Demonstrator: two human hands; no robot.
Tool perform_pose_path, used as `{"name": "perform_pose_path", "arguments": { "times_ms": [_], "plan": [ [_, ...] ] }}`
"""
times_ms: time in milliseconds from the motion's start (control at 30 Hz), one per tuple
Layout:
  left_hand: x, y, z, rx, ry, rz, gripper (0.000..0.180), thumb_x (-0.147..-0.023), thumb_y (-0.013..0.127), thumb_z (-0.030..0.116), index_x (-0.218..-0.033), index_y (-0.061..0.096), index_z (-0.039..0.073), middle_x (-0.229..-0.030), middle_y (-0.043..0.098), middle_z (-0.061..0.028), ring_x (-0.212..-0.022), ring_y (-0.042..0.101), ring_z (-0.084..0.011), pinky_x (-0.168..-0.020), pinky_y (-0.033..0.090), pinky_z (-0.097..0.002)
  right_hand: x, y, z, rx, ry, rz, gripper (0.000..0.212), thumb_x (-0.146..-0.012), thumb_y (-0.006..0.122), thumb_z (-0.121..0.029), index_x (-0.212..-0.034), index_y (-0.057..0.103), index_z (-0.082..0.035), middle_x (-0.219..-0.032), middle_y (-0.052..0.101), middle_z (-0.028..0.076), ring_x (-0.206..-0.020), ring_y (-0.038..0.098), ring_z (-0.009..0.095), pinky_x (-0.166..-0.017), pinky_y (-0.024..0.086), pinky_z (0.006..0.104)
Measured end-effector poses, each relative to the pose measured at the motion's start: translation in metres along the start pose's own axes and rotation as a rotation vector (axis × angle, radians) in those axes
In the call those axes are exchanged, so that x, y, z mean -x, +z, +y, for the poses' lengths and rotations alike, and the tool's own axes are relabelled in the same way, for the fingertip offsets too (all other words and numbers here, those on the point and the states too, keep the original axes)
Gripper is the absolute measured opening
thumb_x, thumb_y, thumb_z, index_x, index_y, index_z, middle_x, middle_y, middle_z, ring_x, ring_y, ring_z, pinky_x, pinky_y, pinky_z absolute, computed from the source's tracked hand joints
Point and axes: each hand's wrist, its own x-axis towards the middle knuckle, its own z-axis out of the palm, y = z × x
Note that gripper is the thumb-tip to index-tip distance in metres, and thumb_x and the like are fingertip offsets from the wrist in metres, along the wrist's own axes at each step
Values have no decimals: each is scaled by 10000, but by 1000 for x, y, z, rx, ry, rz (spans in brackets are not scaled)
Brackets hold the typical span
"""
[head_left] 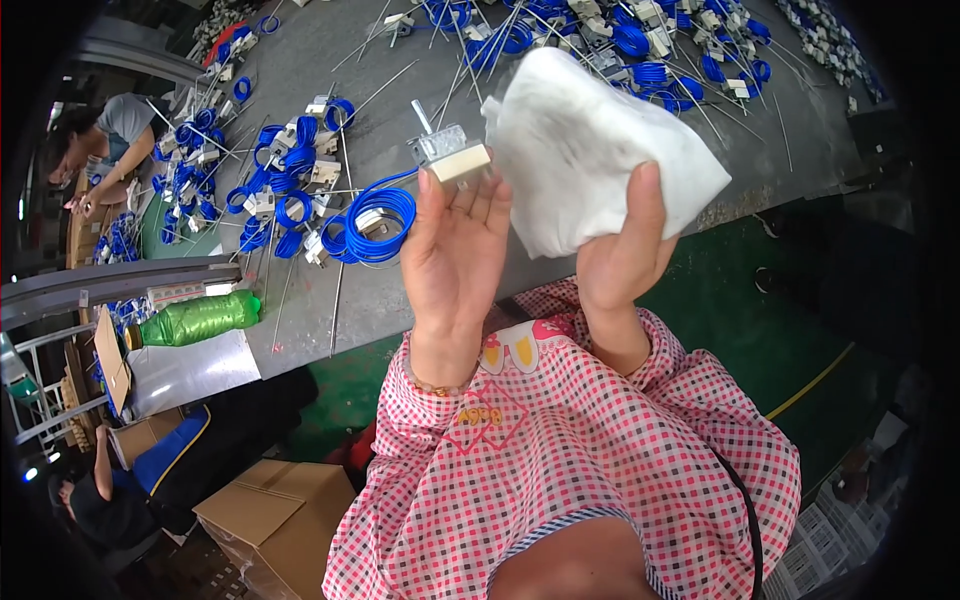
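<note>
The left hand [455, 250] held a small metal block part [452, 158] pinched at the fingertips, its blue coiled tube [375, 222] trailing below-left of the grip. It looked rigid and light, best taken by the block. Beside it, the right hand [625, 255] clutched a soft white cloth [590, 150].

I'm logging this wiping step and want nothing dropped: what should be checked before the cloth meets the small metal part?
1. Left hand grips the metal part at its fingertips: ok.
2. Right hand holds the white cloth: ok.
3. Cloth touching the part: cannot tell; they sit side by side.
4. Blue coiled tube free of snags: cannot tell.
5. Part held over the grey table: ok.
</note>
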Motion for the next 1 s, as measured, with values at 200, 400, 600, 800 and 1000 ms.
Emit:
{"name": "perform_pose_path", "arguments": {
  "times_ms": [200, 400, 600, 800, 1000],
  "plan": [
    [11, 12, -11, -156, 27, -60, 306, -841, 467, 253, -1049, 471, 29, -1055, 494, -80, -975, 455, -185, -889, 331, -328, 6, -7, 13, 612, -381, -534, 454, -799, 461, -68, -1190, 282, 78, -1172, 397, 175, -1073, 400, 232, -903, 297, 323],
    [6, 9, -3, -166, 143, -79, 358, -863, 411, 261, -1132, 427, 26, -1111, 490, -79, -1051, 435, -202, -923, 293, -344, 18, 3, 12, 410, -349, -399, 309, -715, 532, -62, -1005, 523, 43, -1008, 538, 190, -987, 497, 321, -886, 327, 376],
    [-9, -4, 4, -340, 278, -117, 245, -864, 422, 177, -1042, 470, 15, -1007, 525, -74, -954, 478, -187, -857, 341, -321, 19, -2, 3, 39, 111, 28, 485, -797, 428, -203, -1195, 302, 42, -1148, 413, 166, -1041, 436, 265, -870, 351, 355],
    [-6, -7, -2, -1032, 566, 63, 204, -766, 551, 72, -929, 491, -35, -790, 546, -53, -705, 493, -98, -631, 393, -226, -5, -19, 4, 747, -625, -573, 432, -787, 482, -157, -1150, 374, 50, -1116, 448, 159, -1035, 424, 247, -898, 292, 353],
    [-4, -6, 3, -880, 625, 116, 197, -775, 576, 103, -906, 487, -14, -756, 526, -20, -680, 462, -77, -613, 379, -220, 7, -7, 17, 226, -312, -247, 387, -781, 491, -118, -1110, 402, 66, -1038, 498, 162, -992, 458, 236, -876, 312, 345]
  ]
}}
